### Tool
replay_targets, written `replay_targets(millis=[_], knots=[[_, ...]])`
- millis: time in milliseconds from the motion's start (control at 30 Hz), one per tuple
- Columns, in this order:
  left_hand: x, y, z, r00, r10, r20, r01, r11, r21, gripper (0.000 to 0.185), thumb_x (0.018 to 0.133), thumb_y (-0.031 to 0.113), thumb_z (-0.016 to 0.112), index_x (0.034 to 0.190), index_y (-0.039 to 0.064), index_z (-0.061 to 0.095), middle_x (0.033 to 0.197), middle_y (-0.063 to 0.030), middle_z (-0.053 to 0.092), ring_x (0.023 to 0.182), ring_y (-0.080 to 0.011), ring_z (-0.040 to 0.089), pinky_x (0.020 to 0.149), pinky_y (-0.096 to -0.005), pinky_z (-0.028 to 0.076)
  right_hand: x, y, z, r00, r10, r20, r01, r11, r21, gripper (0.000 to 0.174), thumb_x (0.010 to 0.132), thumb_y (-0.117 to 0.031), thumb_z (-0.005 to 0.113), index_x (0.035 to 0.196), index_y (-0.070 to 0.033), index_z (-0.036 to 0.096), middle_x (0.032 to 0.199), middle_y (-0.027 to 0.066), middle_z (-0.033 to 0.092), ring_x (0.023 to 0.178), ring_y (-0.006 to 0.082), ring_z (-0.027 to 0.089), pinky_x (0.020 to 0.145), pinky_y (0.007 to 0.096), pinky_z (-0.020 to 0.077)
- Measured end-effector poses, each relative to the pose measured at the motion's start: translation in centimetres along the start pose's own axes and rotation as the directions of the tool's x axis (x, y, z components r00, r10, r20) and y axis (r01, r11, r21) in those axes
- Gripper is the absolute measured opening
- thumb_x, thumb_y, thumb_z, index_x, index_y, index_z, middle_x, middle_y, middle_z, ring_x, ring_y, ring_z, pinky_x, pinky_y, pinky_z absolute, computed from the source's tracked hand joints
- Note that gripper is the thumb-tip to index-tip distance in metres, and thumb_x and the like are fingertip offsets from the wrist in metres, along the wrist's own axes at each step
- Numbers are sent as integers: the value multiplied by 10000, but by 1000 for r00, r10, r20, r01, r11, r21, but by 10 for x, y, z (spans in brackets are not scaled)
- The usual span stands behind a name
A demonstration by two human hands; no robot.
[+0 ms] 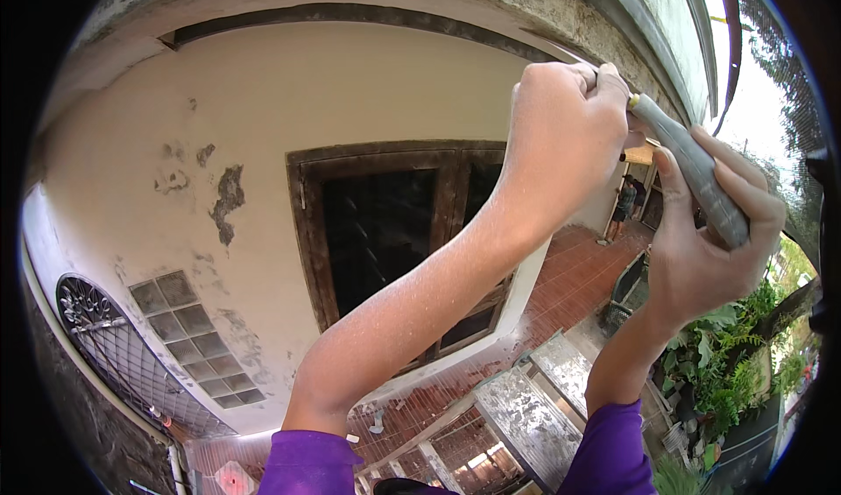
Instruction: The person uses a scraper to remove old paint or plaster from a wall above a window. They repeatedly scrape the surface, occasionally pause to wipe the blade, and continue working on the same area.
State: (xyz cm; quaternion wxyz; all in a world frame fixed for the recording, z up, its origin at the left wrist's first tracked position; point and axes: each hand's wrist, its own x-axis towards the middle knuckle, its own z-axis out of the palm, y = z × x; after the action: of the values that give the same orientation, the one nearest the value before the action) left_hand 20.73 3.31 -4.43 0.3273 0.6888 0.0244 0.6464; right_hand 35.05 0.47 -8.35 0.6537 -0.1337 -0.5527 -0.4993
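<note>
High at the upper right, my right hand [716, 232] is wrapped around a grey tapered tube [693, 166], perhaps a handle or a filled plastic bag, with a small yellow band at its upper end. My left hand [568, 117] is beside that upper end, near the underside of a weathered concrete ledge [558, 15]. Its fingers are bent, and what they pinch, if anything, is hidden. White dust coats both forearms. Behind the left arm stands a cream wall [394, 81] with flaked paint patches and a dark wood-framed window [381, 232].
Below me are scaffold planks [529, 423] spattered with paint, over a red tiled floor [571, 271] with debris. Plants [716, 363] grow at the right. Another person [624, 206] stands farther off by a wall. An arched metal grille [125, 344] and glass blocks [197, 337] are at the left.
</note>
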Motion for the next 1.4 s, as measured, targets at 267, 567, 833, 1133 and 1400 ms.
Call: replay_targets(millis=[267,567,833,1133,1400], knots=[[0,0,-4,1000,-4,14,3,999,43,377,1026,179,493,1021,-169,641,971,-241,706,919,-278,733,826,-314,609,-2,-2,2,999,45,-11,-45,999,-2,388,764,69,790,1025,-20,517,1056,251,691,1017,276,697,841,330,625],[-2,3,-8,1000,5,8,-6,1000,22,373,1020,176,496,1023,-166,646,998,-249,703,929,-284,732,828,-312,608,-3,-6,7,997,23,-73,-14,992,127,384,768,63,788,1019,-22,510,1058,242,693,1021,267,696,857,328,619],[0,3,-10,999,35,22,-38,992,123,357,985,136,505,806,-139,645,752,-205,674,770,-247,729,708,-303,574,5,-16,7,990,-12,-141,30,991,131,373,768,28,801,1005,-32,520,1034,220,701,1003,237,700,840,306,614],[-3,9,-19,998,-1,62,2,1000,-9,356,1020,162,471,1041,-161,620,1064,-250,681,996,-305,715,899,-324,578,7,-26,18,991,20,-131,-2,991,135,407,746,-3,829,1005,-44,518,1038,195,705,969,211,704,787,263,619],[-10,13,-22,997,11,77,-8,999,-38,351,1008,175,501,1035,-151,631,1048,-241,693,984,-308,719,908,-329,574,1,-37,12,992,29,-120,-7,983,181,466,739,47,806,1053,-40,473,1051,199,675,1009,254,692,877,315,633]])
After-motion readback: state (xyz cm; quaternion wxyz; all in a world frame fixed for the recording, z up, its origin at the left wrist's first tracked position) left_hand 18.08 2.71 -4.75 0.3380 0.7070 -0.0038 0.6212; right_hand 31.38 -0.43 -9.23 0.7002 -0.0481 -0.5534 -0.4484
